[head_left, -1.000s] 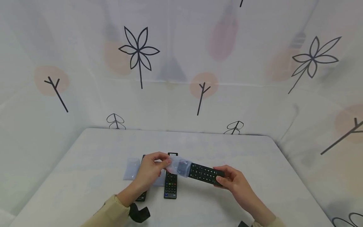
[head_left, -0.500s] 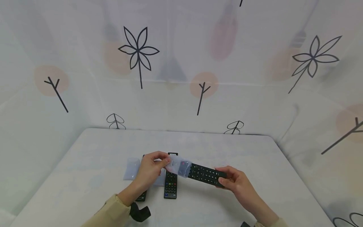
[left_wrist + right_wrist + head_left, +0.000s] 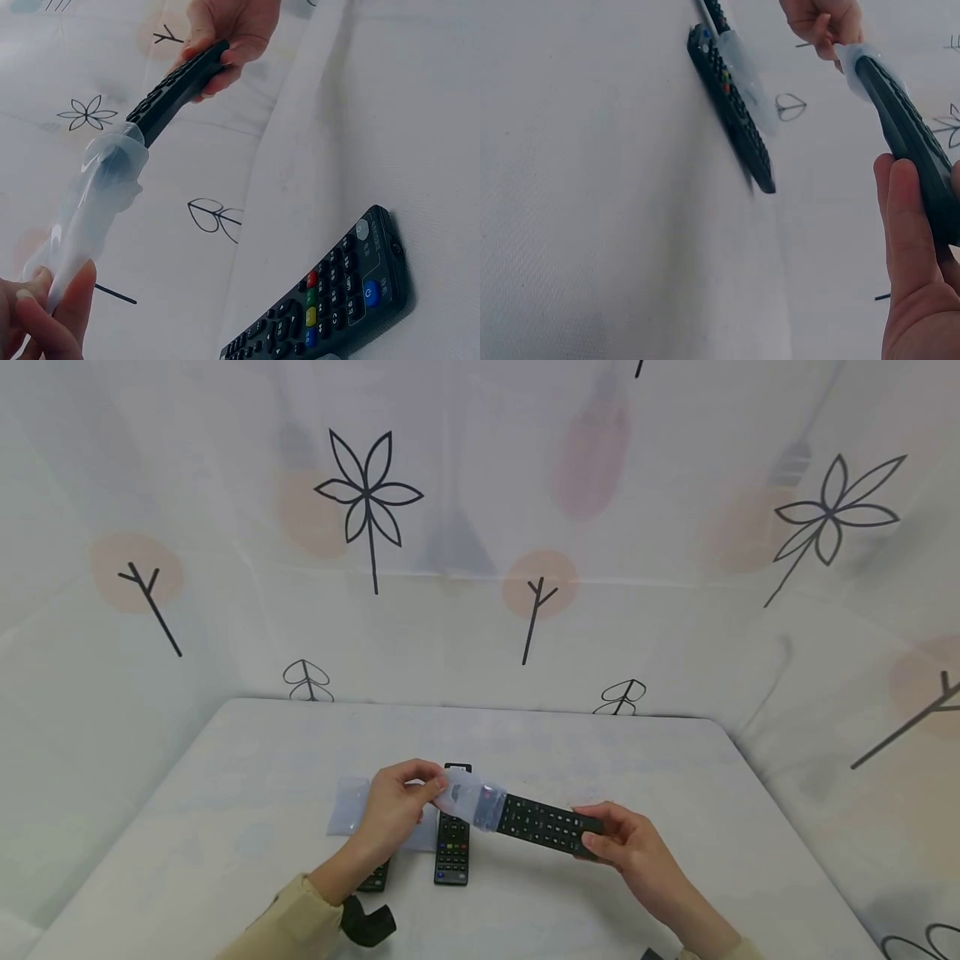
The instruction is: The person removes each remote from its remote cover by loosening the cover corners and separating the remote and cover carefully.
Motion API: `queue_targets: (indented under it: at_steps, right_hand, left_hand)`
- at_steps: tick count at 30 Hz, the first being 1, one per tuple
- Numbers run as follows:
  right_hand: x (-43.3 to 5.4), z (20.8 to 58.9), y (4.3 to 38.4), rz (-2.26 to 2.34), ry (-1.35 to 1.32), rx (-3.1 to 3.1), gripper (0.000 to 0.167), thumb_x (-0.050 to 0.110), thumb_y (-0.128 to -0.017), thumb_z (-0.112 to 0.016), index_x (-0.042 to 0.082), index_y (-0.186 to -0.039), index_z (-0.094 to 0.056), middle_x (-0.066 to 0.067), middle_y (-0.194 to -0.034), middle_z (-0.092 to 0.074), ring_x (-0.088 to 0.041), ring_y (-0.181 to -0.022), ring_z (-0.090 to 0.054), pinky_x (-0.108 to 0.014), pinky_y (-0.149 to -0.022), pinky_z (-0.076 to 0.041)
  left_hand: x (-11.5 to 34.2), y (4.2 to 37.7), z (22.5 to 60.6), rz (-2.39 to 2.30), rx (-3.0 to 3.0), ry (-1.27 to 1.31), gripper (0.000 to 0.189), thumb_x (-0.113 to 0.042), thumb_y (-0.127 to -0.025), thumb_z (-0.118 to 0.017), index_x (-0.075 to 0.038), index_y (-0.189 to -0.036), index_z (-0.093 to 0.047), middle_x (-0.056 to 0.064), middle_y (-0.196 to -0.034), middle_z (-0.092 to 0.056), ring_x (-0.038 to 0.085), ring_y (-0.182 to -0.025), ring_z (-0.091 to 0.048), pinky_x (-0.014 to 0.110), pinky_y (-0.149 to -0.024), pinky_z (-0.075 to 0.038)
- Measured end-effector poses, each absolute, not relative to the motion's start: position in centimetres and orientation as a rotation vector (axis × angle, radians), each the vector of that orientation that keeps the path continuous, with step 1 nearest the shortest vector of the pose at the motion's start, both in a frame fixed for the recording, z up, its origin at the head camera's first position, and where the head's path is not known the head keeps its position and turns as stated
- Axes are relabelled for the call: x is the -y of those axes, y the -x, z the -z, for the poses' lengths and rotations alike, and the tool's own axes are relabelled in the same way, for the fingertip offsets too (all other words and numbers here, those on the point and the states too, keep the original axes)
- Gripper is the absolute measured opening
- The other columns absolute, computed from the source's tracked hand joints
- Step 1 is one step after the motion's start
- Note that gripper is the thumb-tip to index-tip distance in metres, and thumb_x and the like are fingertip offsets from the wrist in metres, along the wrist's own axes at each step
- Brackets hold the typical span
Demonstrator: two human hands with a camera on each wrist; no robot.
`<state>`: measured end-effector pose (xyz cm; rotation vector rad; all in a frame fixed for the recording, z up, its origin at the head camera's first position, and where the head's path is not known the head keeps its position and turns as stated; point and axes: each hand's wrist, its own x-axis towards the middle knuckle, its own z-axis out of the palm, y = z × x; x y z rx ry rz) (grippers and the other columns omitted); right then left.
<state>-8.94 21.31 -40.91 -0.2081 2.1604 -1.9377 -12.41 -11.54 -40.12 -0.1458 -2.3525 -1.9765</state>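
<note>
A black remote control (image 3: 547, 823) is held above the table, gripped at its right end by my right hand (image 3: 637, 852) between thumb and fingers. Its left end sits inside a translucent plastic sleeve (image 3: 472, 799). My left hand (image 3: 397, 802) pinches the sleeve's far end between thumb and fingertips. In the left wrist view the sleeve (image 3: 97, 199) covers one end of the remote (image 3: 176, 94), and most of the buttons stay bare. From the right wrist, the fingers (image 3: 907, 225) lie along the remote's underside (image 3: 911, 135).
Below the hands a second remote (image 3: 452, 852) lies upright on the white table (image 3: 570, 743). Another remote (image 3: 373, 881) is mostly hidden under the left hand. Flat plastic sleeves (image 3: 348, 806) lie beside them. A black strap (image 3: 369, 925) hangs by the left cuff.
My right hand has moved slightly to the right with the remote, and a little less of it is inside the sleeve. The left hand has barely moved.
</note>
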Motion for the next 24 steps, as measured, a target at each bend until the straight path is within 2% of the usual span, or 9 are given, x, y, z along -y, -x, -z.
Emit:
queue_targets:
  at_steps: [6,13,24]
  right_hand:
    - [-21.8,41.1,8.7,1.947,0.192,-2.185,0.037,0.001,-0.093,-0.063,-0.007,-0.129,-0.056,-0.021,-0.122,-0.059,-0.024,-0.102,-0.065,-0.037,-0.085,-0.056]
    - [-22.8,41.1,8.4,2.006,0.106,-2.171,0.035,0.001,-0.094,-0.062,-0.005,-0.128,-0.057,-0.014,-0.119,-0.058,-0.021,-0.102,-0.063,-0.033,-0.085,-0.055]
    - [-22.9,41.2,8.5,2.019,0.017,-2.154,0.037,0.002,-0.094,-0.063,-0.004,-0.13,-0.057,-0.015,-0.123,-0.056,-0.022,-0.105,-0.062,-0.033,-0.087,-0.055]
  left_hand:
    - [12.3,12.8,40.1,1.935,2.348,0.1,0.006,-0.008,-0.091,-0.072,-0.006,-0.096,-0.072,0.004,-0.086,-0.065,0.012,-0.052,-0.047,0.023,-0.045,-0.037]
    - [14.0,13.4,39.9,1.889,2.357,0.069,0.008,-0.008,-0.092,-0.071,-0.007,-0.099,-0.072,0.005,-0.085,-0.068,0.027,-0.062,-0.059,0.023,-0.048,-0.04]
    - [14.0,13.0,39.6,1.884,2.384,0.194,0.006,-0.008,-0.092,-0.071,-0.01,-0.098,-0.072,0.006,-0.094,-0.066,0.035,-0.063,-0.059,0.023,-0.047,-0.039]
